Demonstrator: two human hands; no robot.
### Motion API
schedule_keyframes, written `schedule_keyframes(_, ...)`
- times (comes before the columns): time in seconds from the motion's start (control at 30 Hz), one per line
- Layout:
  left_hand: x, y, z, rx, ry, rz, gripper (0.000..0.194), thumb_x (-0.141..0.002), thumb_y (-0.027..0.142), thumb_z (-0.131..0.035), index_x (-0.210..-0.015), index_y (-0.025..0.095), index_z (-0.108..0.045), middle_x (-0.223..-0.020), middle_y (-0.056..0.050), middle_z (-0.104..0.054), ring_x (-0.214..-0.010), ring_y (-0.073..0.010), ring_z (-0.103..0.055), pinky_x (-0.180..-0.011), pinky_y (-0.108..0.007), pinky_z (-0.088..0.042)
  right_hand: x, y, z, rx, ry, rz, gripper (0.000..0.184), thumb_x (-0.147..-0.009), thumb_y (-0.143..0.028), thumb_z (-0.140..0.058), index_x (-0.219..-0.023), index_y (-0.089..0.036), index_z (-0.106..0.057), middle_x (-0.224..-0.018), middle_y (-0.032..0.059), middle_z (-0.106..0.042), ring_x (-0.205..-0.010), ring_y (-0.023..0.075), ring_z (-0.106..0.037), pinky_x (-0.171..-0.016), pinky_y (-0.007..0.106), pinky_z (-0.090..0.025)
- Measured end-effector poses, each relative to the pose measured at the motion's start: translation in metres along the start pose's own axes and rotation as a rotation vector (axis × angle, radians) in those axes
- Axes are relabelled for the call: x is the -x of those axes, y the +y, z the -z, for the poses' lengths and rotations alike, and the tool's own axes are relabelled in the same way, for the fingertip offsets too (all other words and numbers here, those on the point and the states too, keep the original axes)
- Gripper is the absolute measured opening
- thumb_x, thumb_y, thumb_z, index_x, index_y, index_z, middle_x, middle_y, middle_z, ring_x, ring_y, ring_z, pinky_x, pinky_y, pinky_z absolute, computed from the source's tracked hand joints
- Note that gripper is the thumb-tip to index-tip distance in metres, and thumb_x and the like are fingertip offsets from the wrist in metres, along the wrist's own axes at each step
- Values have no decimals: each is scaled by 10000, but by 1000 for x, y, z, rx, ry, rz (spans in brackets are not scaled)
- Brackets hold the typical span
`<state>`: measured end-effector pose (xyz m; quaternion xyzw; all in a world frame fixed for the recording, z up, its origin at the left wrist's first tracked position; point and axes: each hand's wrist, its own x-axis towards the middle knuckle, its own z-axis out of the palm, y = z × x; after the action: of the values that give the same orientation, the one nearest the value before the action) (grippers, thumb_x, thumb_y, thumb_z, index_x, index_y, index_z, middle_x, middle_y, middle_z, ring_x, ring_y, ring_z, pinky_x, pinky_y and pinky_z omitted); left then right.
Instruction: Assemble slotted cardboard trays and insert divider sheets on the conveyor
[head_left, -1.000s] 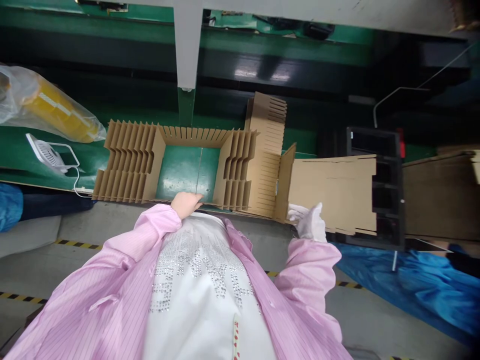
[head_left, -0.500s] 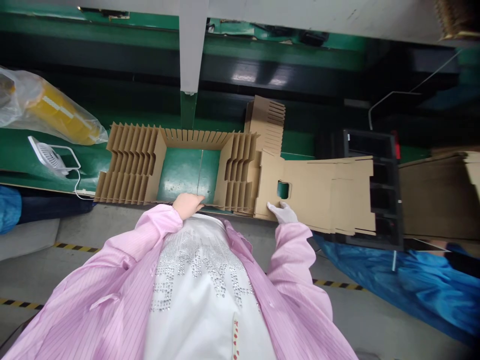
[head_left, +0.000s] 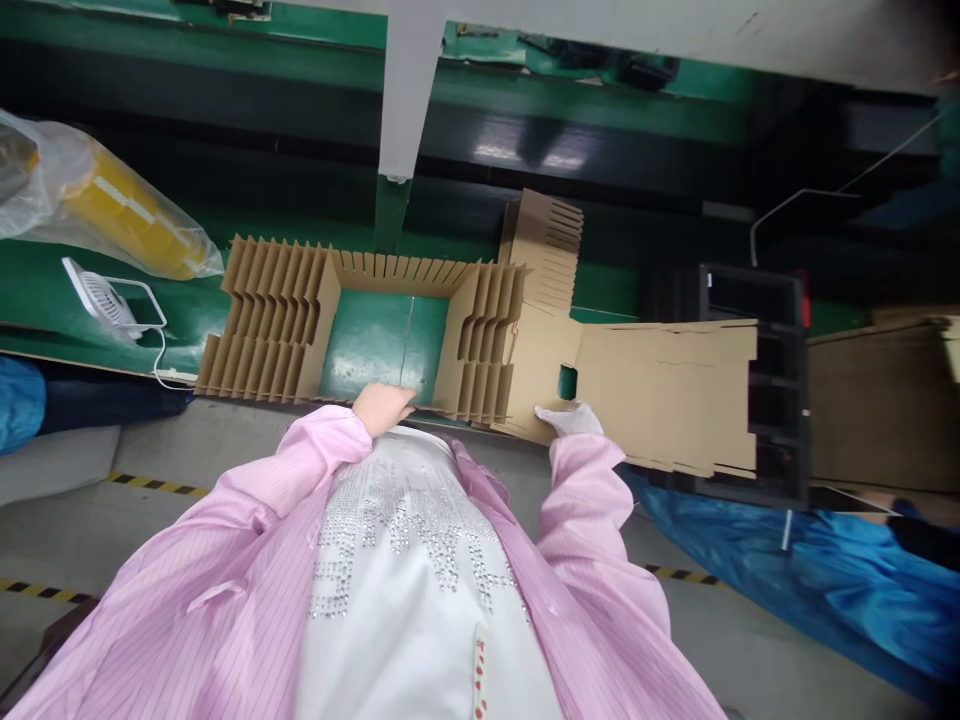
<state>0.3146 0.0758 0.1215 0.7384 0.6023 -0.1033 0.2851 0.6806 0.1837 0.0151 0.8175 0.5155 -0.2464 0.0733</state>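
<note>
A slotted cardboard divider frame (head_left: 410, 270) stands on the green bench, with rows of upright notched strips at its left and right ends and a rectangular opening between them. My left hand (head_left: 384, 408), bare, lies at the front side of this frame with its fingers closed together over the edge. In a white glove, my right hand (head_left: 571, 418) grips the front edge of a flat cardboard sheet (head_left: 667, 390), just below its small square cut-out. The sheet's left part tilts up along a crease beside the divider. Fingers under the sheet are hidden.
Behind the sheet leans a stack of slotted cardboard pieces (head_left: 544, 245). A small white fan (head_left: 105, 300) and a yellow roll in clear plastic (head_left: 142, 215) lie left. At right stand a black rack (head_left: 780, 400) and a large cardboard box (head_left: 877, 405). Blue-clad people are at both sides.
The left part of the cardboard sheet has bent upward at its crease, and my right hand has turned slightly with it. My left hand keeps its place on the divider; the whole view has shifted a little.
</note>
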Motion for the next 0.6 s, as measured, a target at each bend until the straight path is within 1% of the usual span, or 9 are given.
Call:
schedule_keyframes(0.1, 0, 0, -1, 1, -1, -5, 338, -944, 343, -461, -1211, 193, -605, -1060, -116, -700, -940, -279, -671, -750, -338, -477, 6, -6, -3, -33, 15, 60, 797, -602, -450, -785, -1288, -136, -528, -1229, 145, -587, -1171, 282, -554, -1009, 392, -439)
schedule_keyframes(0.17, 0, 0, -1, -1, 2, -7, 339, -943, 338, -461, -1217, 194, -602, -1058, -116, -701, -941, -282, -671, -750, -344, -479, 8, -12, -3, -33, -13, 136, 816, -593, -448, -791, -1306, -154, -524, -1268, 127, -566, -1221, 270, -518, -1056, 374, -399)
schedule_keyframes(0.23, -1, -1, -2, -1, 4, -5, 338, -941, 336, -464, -1215, 193, -601, -1055, -116, -702, -943, -280, -671, -753, -341, -478, 9, -17, -1, -15, -52, 143, 830, -588, -437, -798, -1312, -143, -519, -1267, 124, -566, -1230, 269, -511, -1072, 365, -381)
schedule_keyframes(0.3, -1, -1, -2, 1, 7, 0, 335, -937, 338, -471, -1210, 194, -603, -1050, -114, -704, -940, -272, -671, -755, -331, -476, 10, -19, 3, 3, -62, 115, 831, -594, -431, -799, -1315, -136, -511, -1263, 127, -565, -1222, 266, -515, -1066, 347, -381)
schedule_keyframes(0.37, -1, -1, -2, 8, 10, 3, 331, -934, 343, -478, -1202, 197, -607, -1044, -112, -706, -935, -266, -672, -754, -324, -475, 12, -20, 6, 18, -70, 97, 792, -625, -437, -784, -1306, -141, -510, -1258, 127, -564, -1210, 252, -519, -1046, 308, -382)
schedule_keyframes(0.43, -1, -1, -2, 18, 14, 4, 329, -932, 345, -482, -1196, 197, -610, -1038, -115, -706, -929, -265, -673, -754, -323, -476, 13, -18, 9, 40, -75, 81, 763, -654, -454, -767, -1295, -130, -509, -1251, 150, -563, -1196, 252, -522, -1017, 291, -386)
schedule_keyframes(0.53, 0, -1, -2, 28, 20, 4, 329, -929, 344, -492, -1193, 190, -613, -1037, -126, -704, -922, -270, -676, -760, -333, -479, 12, -16, 11, 74, -70, 47, 794, -663, -468, -760, -1300, -84, -482, -1240, 215, -551, -1174, 281, -525, -974, 317, -396)
schedule_keyframes(0.6, 0, -1, -3, 29, 19, 6, 332, -927, 342, -498, -1197, 187, -611, -1038, -128, -703, -925, -276, -676, -762, -340, -482, 10, -15, 13, 94, -68, 29, 807, -656, -471, -762, -1286, -59, -471, -1195, 240, -562, -1139, 298, -539, -934, 340, -410)
